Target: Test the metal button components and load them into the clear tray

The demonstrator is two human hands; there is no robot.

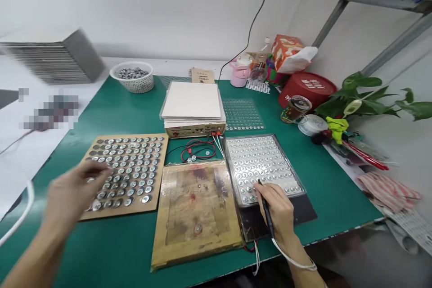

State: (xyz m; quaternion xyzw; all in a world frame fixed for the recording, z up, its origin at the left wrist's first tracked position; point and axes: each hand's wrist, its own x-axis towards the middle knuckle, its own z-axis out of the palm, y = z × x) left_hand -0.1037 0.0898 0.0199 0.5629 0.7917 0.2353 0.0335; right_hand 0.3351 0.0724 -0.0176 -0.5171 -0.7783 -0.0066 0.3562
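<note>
My left hand (76, 191), slightly blurred, is over the brown board (162, 175) at the left, which bears rows of small round metal parts (130, 184). Its thumb and fingers are pinched together; whatever they may hold is hidden. In my right hand (278, 209) is a black pen-shaped probe (267, 211) with a white cable (293, 258) running back past the wrist. The probe's tip is at the lower rows of a clear tray (299, 177) filled with rows of round silver discs. Between the hands lies a stained wooden board (199, 207) with one small disc (198, 228) on it.
Behind the wooden board stands a bench instrument (195, 130) with white sheets (192, 101) stacked on top and red and black leads (199, 144) in front. A white basket (133, 78) of metal parts sits at the back left. A glass mug (295, 110) and red tub (307, 90) are at right.
</note>
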